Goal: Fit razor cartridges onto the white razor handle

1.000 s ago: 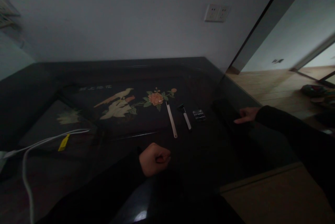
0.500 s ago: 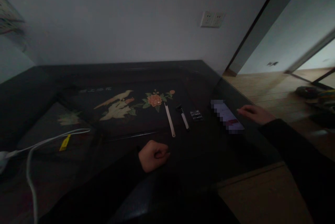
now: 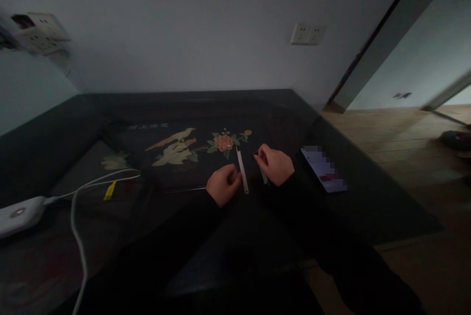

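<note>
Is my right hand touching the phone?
No, the phone lies on the table, with bare tabletop between it and the right hand.

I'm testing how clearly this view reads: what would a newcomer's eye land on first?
Probably the lit phone on the right of the dark table. Next, the orange flower and pale birds decorating its middle, just beyond the two hands: left and right.

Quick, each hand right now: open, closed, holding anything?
Left hand: curled closed at the pale strip; grip unclear.
Right hand: fingers pinched closed over the white-handled tool; grip unclear.
</note>
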Available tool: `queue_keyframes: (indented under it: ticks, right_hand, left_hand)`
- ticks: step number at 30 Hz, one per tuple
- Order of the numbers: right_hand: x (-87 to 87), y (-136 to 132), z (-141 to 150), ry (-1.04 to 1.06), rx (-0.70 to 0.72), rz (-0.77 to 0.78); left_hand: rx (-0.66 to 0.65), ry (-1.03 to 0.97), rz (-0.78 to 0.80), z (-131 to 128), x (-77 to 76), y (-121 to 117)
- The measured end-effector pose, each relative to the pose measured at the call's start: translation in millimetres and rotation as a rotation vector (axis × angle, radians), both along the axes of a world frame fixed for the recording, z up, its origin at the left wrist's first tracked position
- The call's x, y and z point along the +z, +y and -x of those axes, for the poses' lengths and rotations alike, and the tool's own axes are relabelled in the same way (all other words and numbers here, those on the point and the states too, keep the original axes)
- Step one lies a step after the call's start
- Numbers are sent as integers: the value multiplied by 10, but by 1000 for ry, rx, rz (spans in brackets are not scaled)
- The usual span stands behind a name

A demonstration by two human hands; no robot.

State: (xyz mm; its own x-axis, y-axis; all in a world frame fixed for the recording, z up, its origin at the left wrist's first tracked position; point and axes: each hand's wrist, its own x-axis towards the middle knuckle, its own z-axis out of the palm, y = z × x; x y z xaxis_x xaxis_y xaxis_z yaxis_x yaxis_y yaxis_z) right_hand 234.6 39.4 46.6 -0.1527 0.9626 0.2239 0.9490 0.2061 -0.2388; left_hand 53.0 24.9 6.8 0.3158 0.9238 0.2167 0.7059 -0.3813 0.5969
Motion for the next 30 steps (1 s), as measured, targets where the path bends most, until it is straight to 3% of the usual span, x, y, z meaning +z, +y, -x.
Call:
queue_keyframes:
  ticks: [3, 7, 16, 20, 27, 30]
  right_hand:
    - [-84, 6, -49, -96, -29, 79]
    - [-166, -26, -39, -190, 6, 169]
    - [-241, -7, 27, -272, -89, 213]
    - [-255, -2, 11, -238, -91, 240]
    - [-236, 28, 10, -89, 61, 131]
    - [-246, 1, 65, 45, 119, 84]
  left_hand:
    - [72, 207, 117, -177, 56, 141]
    - [146, 435, 136, -327, 83, 189]
    - [98, 514, 183, -311, 132, 188]
    - [140, 384, 162, 82, 149, 187]
    - [446, 302, 128, 1358, 112, 232]
    - [376, 288, 123, 1549, 65, 230]
